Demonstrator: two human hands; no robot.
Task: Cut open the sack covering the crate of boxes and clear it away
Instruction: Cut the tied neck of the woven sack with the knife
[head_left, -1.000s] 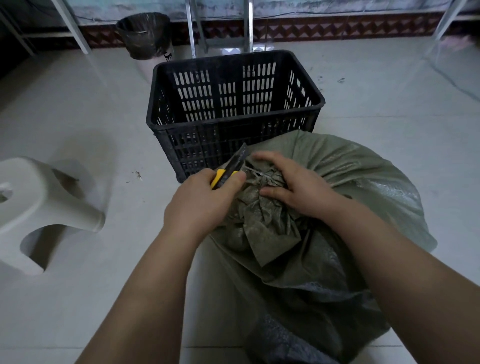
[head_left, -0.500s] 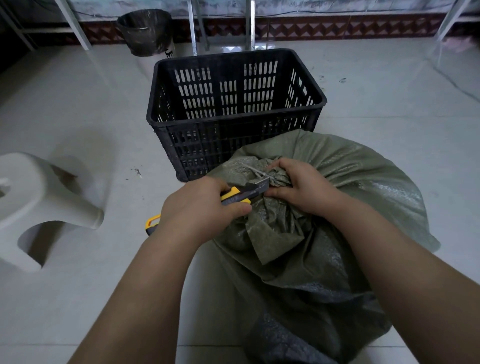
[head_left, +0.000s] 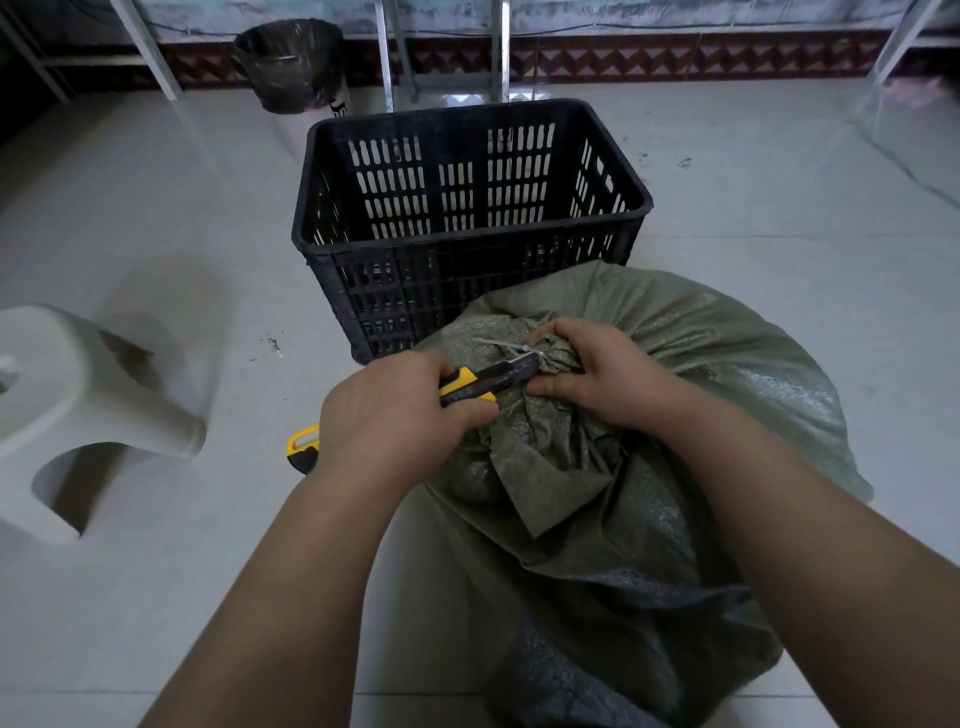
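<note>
A green woven sack (head_left: 675, 441) bulges on the floor in front of me, its neck bunched and tied with a white zip tie (head_left: 501, 343). My right hand (head_left: 597, 374) grips the bunched neck just right of the tie. My left hand (head_left: 400, 415) holds a yellow and black utility knife (head_left: 483, 382), its blade tip resting against the tie at the gathered neck. The knife's yellow tail sticks out below my left wrist. What the sack covers is hidden.
An empty black slatted plastic crate (head_left: 467, 260) stands right behind the sack. A white plastic stool (head_left: 78, 415) lies to the left on the tiled floor. A dark bin (head_left: 291, 62) and metal rack legs (head_left: 400, 52) line the far wall.
My left hand has turned the knife from pointing up to lying level, and its blade has moved right to the zip tie. My right hand has kept its grip on the neck.
</note>
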